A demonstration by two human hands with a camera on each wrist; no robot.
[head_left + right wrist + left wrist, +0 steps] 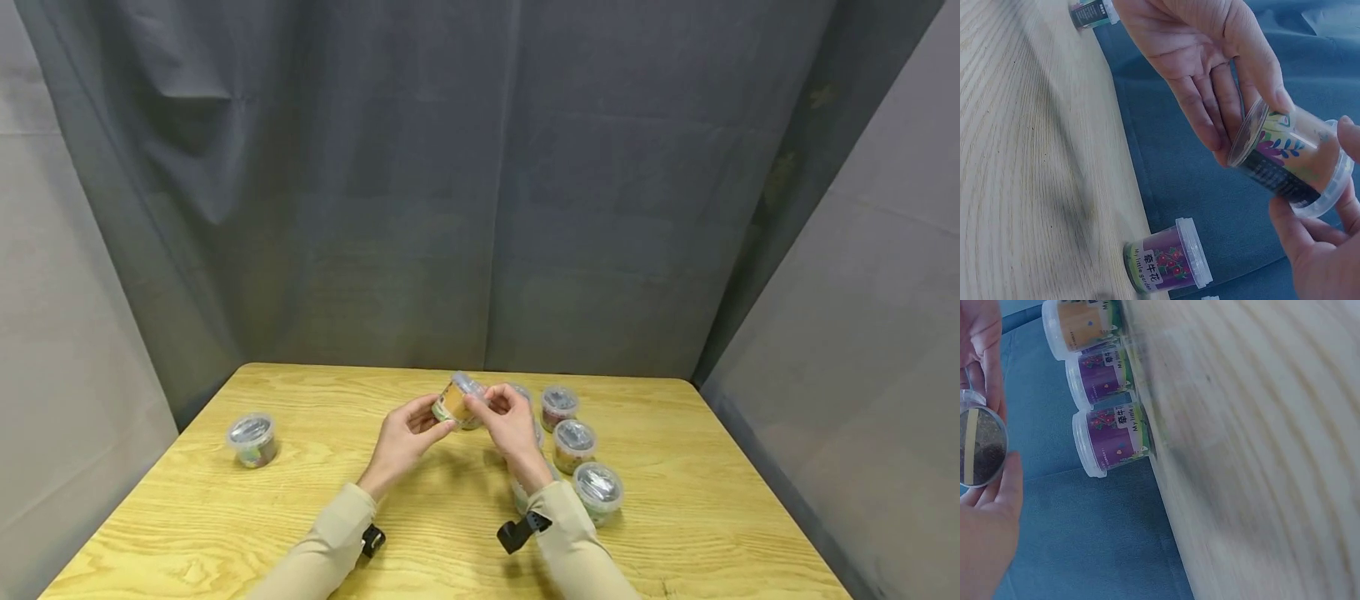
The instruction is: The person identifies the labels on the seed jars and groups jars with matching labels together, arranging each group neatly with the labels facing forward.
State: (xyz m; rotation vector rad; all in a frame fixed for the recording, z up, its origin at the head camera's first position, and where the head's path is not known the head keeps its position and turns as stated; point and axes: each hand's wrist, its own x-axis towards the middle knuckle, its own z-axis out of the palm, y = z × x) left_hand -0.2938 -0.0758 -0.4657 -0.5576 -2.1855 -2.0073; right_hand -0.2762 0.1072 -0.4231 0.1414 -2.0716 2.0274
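Both hands hold one clear lidded plastic cup (453, 402) tilted above the table, its label orange with printed plants. My left hand (403, 442) grips the base end between thumb and fingers. At the lid end, my right hand (510, 421) pinches the cup with thumb and fingers. In the right wrist view the held cup (1294, 156) lies between the left hand (1210, 69) above and the right hand (1329, 256) below. The left wrist view shows the cup's clear bottom (984, 447), with dark contents and a pale strip behind it.
More lidded cups stand at the right, among them a front cup (597, 492), a middle cup (575, 443) and a back cup (558, 407); others are partly behind the right arm. A single cup (252, 440) stands at the left. Grey curtains (375, 208) hang behind the wooden table (675, 467).
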